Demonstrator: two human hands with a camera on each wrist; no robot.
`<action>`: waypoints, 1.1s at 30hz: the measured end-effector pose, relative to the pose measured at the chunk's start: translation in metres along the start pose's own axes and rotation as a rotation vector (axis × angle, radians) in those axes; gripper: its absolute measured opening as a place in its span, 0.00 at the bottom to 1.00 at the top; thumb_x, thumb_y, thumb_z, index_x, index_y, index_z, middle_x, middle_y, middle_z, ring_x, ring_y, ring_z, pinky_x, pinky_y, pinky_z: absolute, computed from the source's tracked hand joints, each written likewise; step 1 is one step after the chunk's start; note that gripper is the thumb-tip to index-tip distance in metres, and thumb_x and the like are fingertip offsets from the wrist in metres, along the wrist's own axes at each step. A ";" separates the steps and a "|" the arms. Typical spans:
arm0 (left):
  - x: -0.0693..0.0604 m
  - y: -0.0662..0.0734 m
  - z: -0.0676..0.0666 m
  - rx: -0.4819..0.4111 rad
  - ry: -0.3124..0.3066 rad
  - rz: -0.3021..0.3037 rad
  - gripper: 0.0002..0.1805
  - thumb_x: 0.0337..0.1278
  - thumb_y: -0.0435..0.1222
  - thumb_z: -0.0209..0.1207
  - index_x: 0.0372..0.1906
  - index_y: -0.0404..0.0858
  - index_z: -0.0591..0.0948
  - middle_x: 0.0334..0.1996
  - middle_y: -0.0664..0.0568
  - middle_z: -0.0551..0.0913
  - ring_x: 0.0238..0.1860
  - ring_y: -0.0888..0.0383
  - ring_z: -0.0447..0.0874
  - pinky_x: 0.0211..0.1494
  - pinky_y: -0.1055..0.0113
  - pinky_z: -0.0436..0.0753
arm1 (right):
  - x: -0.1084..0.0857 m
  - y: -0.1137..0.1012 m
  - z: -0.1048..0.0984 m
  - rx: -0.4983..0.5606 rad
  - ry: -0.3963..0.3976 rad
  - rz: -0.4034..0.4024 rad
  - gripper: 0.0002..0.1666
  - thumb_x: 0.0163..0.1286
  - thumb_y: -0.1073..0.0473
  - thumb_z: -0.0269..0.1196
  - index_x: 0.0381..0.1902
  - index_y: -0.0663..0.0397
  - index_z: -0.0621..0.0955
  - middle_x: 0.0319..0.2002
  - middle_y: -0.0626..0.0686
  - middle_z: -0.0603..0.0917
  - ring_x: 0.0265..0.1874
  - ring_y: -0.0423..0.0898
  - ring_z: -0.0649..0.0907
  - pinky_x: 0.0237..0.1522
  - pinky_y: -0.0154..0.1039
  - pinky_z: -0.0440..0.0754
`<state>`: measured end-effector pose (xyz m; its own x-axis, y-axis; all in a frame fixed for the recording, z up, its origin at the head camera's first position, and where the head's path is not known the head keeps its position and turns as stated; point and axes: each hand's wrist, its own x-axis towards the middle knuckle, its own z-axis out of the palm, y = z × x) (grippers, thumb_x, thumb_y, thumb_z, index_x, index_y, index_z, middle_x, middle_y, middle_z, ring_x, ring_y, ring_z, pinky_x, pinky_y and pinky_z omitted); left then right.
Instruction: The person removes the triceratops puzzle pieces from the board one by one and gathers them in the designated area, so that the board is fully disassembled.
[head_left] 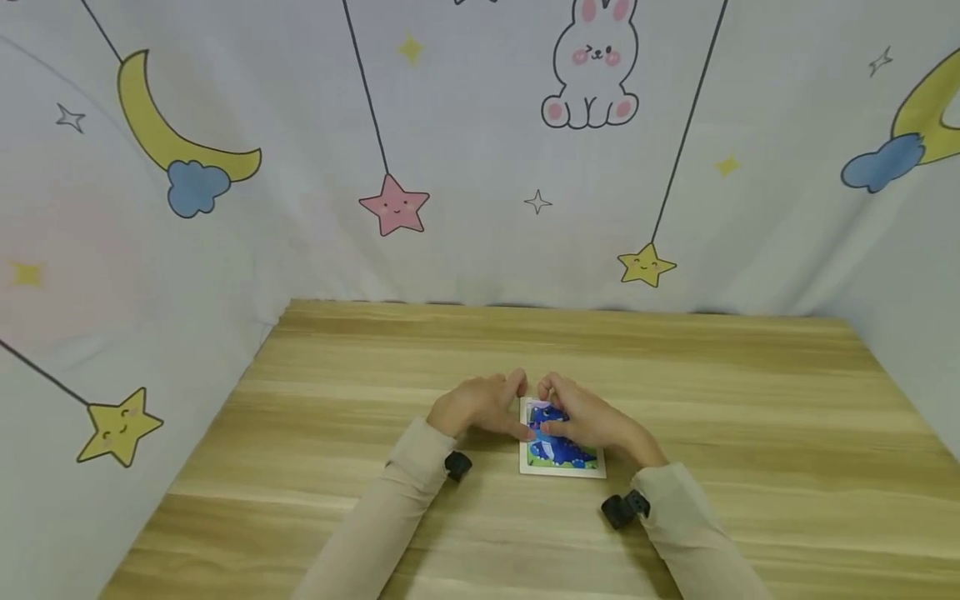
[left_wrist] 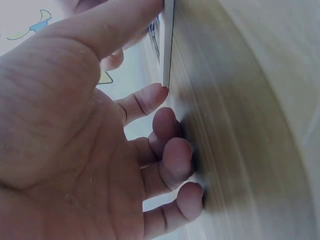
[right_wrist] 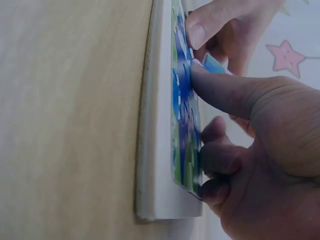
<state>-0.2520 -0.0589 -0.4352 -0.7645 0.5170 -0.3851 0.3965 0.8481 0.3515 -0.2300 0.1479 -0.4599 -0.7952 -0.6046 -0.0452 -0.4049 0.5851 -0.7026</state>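
Note:
A small jigsaw puzzle board [head_left: 564, 474] with a white border and a blue dinosaur picture lies flat on the table. My left hand [head_left: 483, 404] holds it at the left side: the thumb rests on the picture, and in the left wrist view the index fingertip touches the board's edge. From the right, my right hand [head_left: 596, 417] reaches over the picture with its thumb down and fingers curled. A light blue puzzle piece [right_wrist: 214, 63] stands tilted up from the board at the right thumb's tip. Fingers partly hide the far end of the picture.
The wood-grain table [head_left: 360, 358] extends around the board on all sides. A pale curtain [head_left: 480, 150] printed with stars, moons and a rabbit hangs along its back and sides. Dark wrist cameras [head_left: 621, 510] sit by both cuffs.

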 end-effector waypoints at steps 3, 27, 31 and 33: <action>0.000 0.000 -0.002 -0.004 0.000 0.002 0.34 0.51 0.60 0.69 0.54 0.49 0.66 0.37 0.53 0.74 0.34 0.57 0.71 0.37 0.63 0.71 | 0.001 0.001 -0.002 0.035 0.027 -0.015 0.13 0.71 0.66 0.63 0.45 0.53 0.69 0.37 0.52 0.71 0.36 0.46 0.72 0.39 0.41 0.71; 0.001 0.000 -0.003 -0.039 -0.015 0.020 0.33 0.53 0.58 0.69 0.53 0.49 0.65 0.34 0.53 0.71 0.32 0.57 0.68 0.35 0.64 0.67 | -0.052 0.048 -0.078 -0.025 0.097 0.169 0.02 0.69 0.65 0.65 0.38 0.59 0.84 0.32 0.48 0.84 0.33 0.44 0.79 0.38 0.39 0.78; 0.002 -0.001 -0.002 -0.046 -0.011 0.017 0.33 0.52 0.58 0.70 0.53 0.50 0.65 0.33 0.53 0.71 0.32 0.57 0.68 0.34 0.64 0.67 | -0.053 0.051 -0.078 -0.033 0.106 0.182 0.02 0.67 0.66 0.67 0.36 0.60 0.84 0.32 0.49 0.83 0.33 0.44 0.79 0.37 0.39 0.77; 0.003 -0.002 -0.002 -0.048 -0.009 0.019 0.33 0.52 0.58 0.70 0.53 0.50 0.65 0.33 0.53 0.70 0.31 0.57 0.67 0.34 0.64 0.67 | -0.053 0.052 -0.078 -0.047 0.109 0.189 0.02 0.67 0.66 0.67 0.36 0.60 0.84 0.32 0.49 0.83 0.33 0.44 0.79 0.38 0.40 0.77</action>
<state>-0.2558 -0.0590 -0.4352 -0.7525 0.5340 -0.3854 0.3856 0.8317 0.3995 -0.2439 0.2525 -0.4386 -0.9021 -0.4210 -0.0944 -0.2622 0.7088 -0.6549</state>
